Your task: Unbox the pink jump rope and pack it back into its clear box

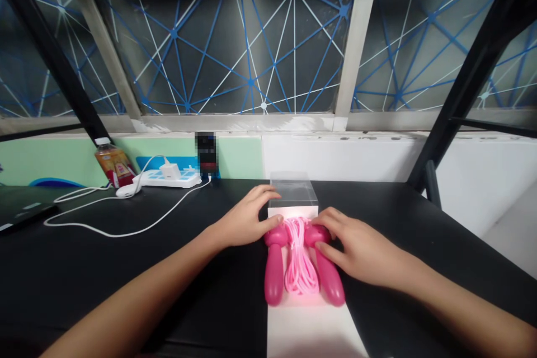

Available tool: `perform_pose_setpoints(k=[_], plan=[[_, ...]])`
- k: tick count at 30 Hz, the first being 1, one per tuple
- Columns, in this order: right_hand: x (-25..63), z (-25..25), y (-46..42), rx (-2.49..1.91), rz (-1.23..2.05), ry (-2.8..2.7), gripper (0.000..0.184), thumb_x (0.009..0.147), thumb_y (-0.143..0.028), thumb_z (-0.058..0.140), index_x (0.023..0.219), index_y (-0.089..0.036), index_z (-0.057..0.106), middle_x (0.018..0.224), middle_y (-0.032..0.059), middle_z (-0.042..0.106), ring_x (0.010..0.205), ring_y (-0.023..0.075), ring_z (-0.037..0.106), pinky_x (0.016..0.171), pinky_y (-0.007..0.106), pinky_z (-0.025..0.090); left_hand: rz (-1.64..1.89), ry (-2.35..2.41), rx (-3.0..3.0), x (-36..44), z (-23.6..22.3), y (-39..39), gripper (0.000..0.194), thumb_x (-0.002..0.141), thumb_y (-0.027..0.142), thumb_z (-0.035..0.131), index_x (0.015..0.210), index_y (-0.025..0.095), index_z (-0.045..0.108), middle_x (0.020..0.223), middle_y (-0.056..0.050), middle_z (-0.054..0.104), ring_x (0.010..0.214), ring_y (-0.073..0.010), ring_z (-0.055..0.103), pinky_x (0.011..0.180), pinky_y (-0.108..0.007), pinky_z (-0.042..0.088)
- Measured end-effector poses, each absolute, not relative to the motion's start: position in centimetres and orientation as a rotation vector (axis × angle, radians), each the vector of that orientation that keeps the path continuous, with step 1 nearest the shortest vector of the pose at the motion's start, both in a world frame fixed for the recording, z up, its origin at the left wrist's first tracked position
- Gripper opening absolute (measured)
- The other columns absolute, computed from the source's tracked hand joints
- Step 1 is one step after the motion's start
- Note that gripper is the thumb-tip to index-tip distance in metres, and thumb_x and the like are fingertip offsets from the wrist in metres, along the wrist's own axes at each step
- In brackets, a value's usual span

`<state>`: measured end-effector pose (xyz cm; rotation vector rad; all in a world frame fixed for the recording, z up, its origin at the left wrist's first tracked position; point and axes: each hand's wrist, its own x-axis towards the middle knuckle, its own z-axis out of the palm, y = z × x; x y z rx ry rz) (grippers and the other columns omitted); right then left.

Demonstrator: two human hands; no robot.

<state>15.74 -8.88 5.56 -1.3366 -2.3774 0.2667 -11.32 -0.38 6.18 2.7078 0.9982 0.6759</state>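
Head view — left hand [245,221] spread on box [293,193], right hand [356,249] spread on jump rope [300,257].

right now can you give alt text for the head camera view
A pink skipping rope with coiled cord lies on a white strip on a black table, the left hand and right hand at its handles, a clear box just beyond.

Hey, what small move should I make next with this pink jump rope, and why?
Probably close your left hand and right hand around the two pink handles, since both hands sit at their top ends and don't appear to be gripping yet. The coiled rope lies between them, and the clear box stands just beyond.
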Motion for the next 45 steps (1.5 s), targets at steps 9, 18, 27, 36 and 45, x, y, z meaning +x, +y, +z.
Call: perform_pose_setpoints(k=[9, 18, 27, 36, 45], plan=[[15.9, 4.9, -8.2, -1.285, 0.399, -2.313, 0.032, 0.09, -0.039, 0.059, 0.119, -0.024, 0.058, 0.109, 0.006, 0.057, 0.092, 0.021, 0.061, 0.086, 0.038, 0.049, 0.212, 1.041, 2.665, -12.1, 8.4, -2.5, 0.036, 0.084, 0.05, 0.064, 0.106, 0.022, 0.065, 0.072, 0.002, 0.064, 0.061, -0.0142, 0.057, 0.055, -0.024, 0.035], [15.8, 4.1, -7.2, -1.307, 0.68, -2.123, 0.022, 0.095, -0.041, 0.053, 0.103, -0.02, 0.057, 0.089, 0.0039, 0.063, 0.069, 0.0163, 0.062, 0.062, 0.03, 0.052, 0.273, 1.073, 2.595, -11.7, 7.4, -2.2, 0.026, 0.087, 0.043, 0.059, 0.097, 0.02, 0.063, 0.08, 0.0, 0.069, 0.065, -0.0143, 0.061, 0.057, -0.023, 0.036], [15.9, 5.1, -7.9, -1.239, 0.307, -2.363, 0.028, 0.098, -0.033, 0.046, 0.12, -0.022, 0.059, 0.108, 0.0093, 0.061, 0.092, 0.022, 0.062, 0.084, 0.04, 0.051, 0.271, 1.031, 2.692, -11.9, 7.6, -2.1, 0.04, 0.087, 0.043, 0.059, 0.124, 0.027, 0.058, 0.083, 0.001, 0.07, 0.068, -0.0163, 0.063, 0.06, -0.024, 0.038], [16.0, 4.4, -7.5, -1.219, 0.344, -2.304, 0.023, 0.094, -0.028, 0.052, 0.115, -0.02, 0.058, 0.104, 0.0082, 0.064, 0.086, 0.0198, 0.063, 0.079, 0.038, 0.052, 0.265, 0.974, 2.629, -11.9, 7.5, -2.2, 0.03, 0.088, 0.038, 0.058, 0.113, 0.022, 0.057, 0.073, 0.002, 0.068, 0.062, -0.0149, 0.06, 0.055, -0.023, 0.036], [14.3, 4.7, -8.8, -1.378, -0.263, -2.443, 0.03, 0.098, -0.033, 0.042, 0.118, -0.017, 0.058, 0.11, 0.0144, 0.061, 0.095, 0.0288, 0.061, 0.065, 0.039, 0.054, 0.308, 1.005, 2.731, -12.0, 7.2, -2.1, 0.03, 0.087, 0.04, 0.06, 0.112, 0.024, 0.06, 0.092, -0.001, 0.07, 0.07, -0.017, 0.064, 0.06, -0.025, 0.041]])
